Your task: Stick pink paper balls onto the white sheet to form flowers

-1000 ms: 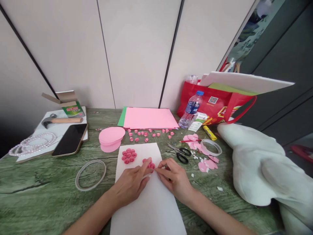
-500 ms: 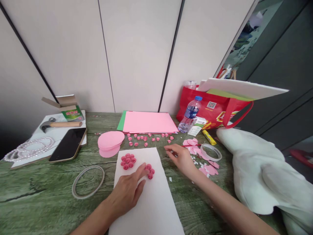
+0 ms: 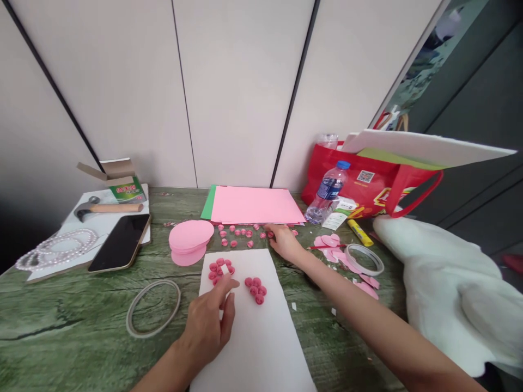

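On the white sheet [image 3: 261, 337] lie two clusters of small pink rolled paper roses, the left cluster [image 3: 213, 267] and the right cluster [image 3: 255, 290]. My left hand [image 3: 208, 321] rests over the sheet, fingers apart, beside the left cluster. A small white piece [image 3: 224, 269] shows at its index fingertip; whether it is stuck there I cannot tell. Farther back, my right hand [image 3: 285, 243] has its fingertips around a paper rose [image 3: 271, 234] in the loose rows on the table. Other loose roses [image 3: 233, 244] lie to its left.
Pink card sheets [image 3: 257, 204] and pink paper circles [image 3: 191, 237] lie behind the roses. Tape rolls [image 3: 152, 333] flank the sheet. Pink scraps [image 3: 327, 240], a glue stick [image 3: 359, 233], a bottle [image 3: 329, 190] and a red bag [image 3: 318, 169] are at right; a phone [image 3: 120, 242] and hammer [image 3: 116, 208] at left.
My right hand has moved forward and left to the loose roses. My left hand has drawn back from the right cluster towards the left one. The view has shifted slightly.
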`<state>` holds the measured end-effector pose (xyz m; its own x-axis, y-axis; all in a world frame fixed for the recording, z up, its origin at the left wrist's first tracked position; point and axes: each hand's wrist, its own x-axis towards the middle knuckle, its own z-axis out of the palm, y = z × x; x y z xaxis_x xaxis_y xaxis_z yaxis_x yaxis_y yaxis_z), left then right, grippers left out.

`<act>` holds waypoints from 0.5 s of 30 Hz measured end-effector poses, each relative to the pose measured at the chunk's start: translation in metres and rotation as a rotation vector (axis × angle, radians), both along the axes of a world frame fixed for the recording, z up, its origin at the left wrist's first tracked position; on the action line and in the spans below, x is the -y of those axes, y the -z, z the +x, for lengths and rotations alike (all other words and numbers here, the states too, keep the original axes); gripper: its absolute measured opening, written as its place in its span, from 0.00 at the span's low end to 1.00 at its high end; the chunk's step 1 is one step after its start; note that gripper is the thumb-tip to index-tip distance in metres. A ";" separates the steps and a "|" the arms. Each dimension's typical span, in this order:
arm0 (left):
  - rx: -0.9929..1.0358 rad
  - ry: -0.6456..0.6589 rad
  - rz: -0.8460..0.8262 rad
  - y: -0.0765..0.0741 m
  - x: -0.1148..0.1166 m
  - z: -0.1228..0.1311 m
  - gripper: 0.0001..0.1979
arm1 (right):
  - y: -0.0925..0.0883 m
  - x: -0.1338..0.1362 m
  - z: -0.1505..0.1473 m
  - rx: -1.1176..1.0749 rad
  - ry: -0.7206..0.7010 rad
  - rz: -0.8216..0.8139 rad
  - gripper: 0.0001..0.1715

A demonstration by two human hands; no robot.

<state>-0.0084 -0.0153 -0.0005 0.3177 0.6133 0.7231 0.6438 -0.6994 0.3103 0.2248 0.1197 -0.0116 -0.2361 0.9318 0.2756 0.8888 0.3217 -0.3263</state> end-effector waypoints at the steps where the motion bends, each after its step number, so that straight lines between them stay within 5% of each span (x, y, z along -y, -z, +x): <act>1: 0.017 -0.004 0.006 0.000 0.000 0.000 0.10 | 0.001 0.000 -0.001 0.002 0.004 0.000 0.23; 15: 0.110 -0.058 -0.003 0.000 -0.001 -0.002 0.12 | -0.038 0.052 -0.010 -0.095 -0.208 0.321 0.27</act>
<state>-0.0100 -0.0142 -0.0007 0.2006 0.6305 0.7498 0.6450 -0.6611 0.3834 0.2150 0.0680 0.0268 -0.3701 0.7295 0.5752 0.7648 0.5907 -0.2572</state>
